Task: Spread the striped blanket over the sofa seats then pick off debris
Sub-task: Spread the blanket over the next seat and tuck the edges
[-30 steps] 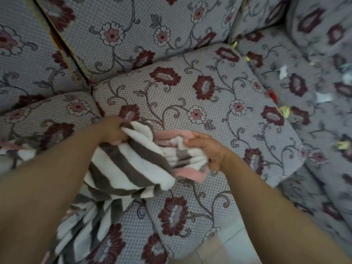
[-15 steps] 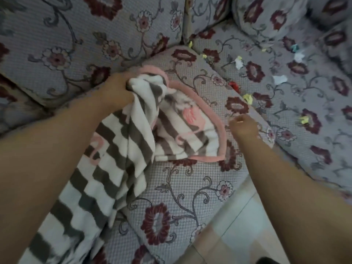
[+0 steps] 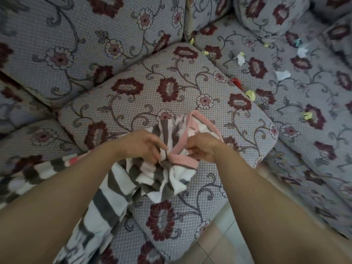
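Sofa (image 3: 80,60): grey floral upholstery, corner layout, fills nearly the whole view. Back cushions along the top, one seat cushion (image 3: 190,103) centre, another seat running off to the right.

Striped blanket (image 3: 114,189): grey/white stripes, pink trim. Still bunched, not spread. Most of it trails from the centre cushion down and left across the lower-left seat; left part is blurred. The gathered top end sits on the near half of the centre cushion, between both hands.

Tiled floor (image 3: 215,242): small patch at bottom, at the cushion's front corner.

Left hand (image 3: 141,144): fingers closed, pinching a fold of striped fabric at the bunch.

Right hand (image 3: 202,147): fingers closed on the pink edge (image 3: 182,160), just beside the left hand. The trim loops up and around behind this hand.

Debris (image 3: 282,75): small paper scraps scattered on the right-hand seat, well apart from the blanket. White pieces, yellow scrap (image 3: 250,94) and red scrap (image 3: 236,81) lying near the seam between the two seats, one teal bit far upper right. More yellow bits near the back-cushion gap.
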The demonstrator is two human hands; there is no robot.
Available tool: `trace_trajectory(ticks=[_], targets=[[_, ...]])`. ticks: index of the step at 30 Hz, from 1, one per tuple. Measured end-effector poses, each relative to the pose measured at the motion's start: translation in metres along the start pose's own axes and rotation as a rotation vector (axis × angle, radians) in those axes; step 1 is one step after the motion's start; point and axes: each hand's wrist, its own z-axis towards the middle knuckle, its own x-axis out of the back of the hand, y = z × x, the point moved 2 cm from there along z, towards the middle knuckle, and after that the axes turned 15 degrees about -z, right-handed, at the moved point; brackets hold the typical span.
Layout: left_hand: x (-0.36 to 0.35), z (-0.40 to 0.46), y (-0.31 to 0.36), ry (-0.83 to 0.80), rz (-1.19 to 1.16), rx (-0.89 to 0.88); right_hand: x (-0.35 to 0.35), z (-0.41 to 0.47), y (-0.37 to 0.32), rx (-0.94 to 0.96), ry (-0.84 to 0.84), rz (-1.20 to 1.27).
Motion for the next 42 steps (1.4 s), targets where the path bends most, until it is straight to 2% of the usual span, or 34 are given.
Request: trace_trajectory(ticks=[2,3,5,7,11,14,16,18,21,25,29,32,35,37,39,42], targets=[[0.019,0.006,-0.006,0.336,0.132,-0.131,-0.001,0.000,0.010,-0.010,0.022,-0.043],[0.026,0.011,-0.010,0.453,0.240,-0.146,-0.001,0.000,0.017,-0.011,0.052,-0.093],[0.037,0.024,-0.018,0.567,0.436,-0.117,-0.003,0.003,0.030,0.034,0.062,-0.205],[0.037,0.040,-0.021,0.552,0.506,-0.081,-0.011,0.007,0.044,0.072,0.054,-0.247],[0.021,0.071,-0.033,0.413,0.411,0.055,-0.035,0.019,0.073,0.074,0.105,-0.164],[0.003,0.073,-0.040,0.323,0.541,0.007,-0.045,0.014,0.093,0.054,0.087,-0.304],[0.003,0.061,-0.029,0.419,0.520,-0.105,-0.044,0.006,0.096,0.110,0.098,-0.226],[0.016,0.043,-0.008,0.605,0.513,-0.208,-0.035,-0.010,0.083,0.165,0.174,-0.040],[0.043,0.007,0.029,0.815,0.464,-0.309,-0.014,-0.038,0.055,0.251,0.149,0.259],[0.062,-0.038,0.067,0.889,0.540,-0.480,0.013,-0.077,0.015,0.361,0.063,0.371],[0.062,-0.083,0.082,0.948,0.512,-0.546,0.013,-0.127,-0.010,0.435,-0.020,0.403],[0.063,-0.126,0.090,1.028,0.492,-0.597,0.009,-0.160,-0.014,0.459,-0.028,0.381],[0.076,-0.171,0.107,1.141,0.476,-0.615,0.005,-0.190,-0.007,0.385,-0.027,0.043],[0.086,-0.196,0.122,1.181,0.478,-0.624,0.004,-0.213,-0.003,0.368,-0.143,-0.076],[0.090,-0.215,0.137,1.204,0.486,-0.644,-0.001,-0.234,-0.005,0.445,-0.299,-0.104],[0.091,-0.237,0.153,1.257,0.418,-0.625,-0.008,-0.248,-0.008,0.563,-0.294,-0.107]])
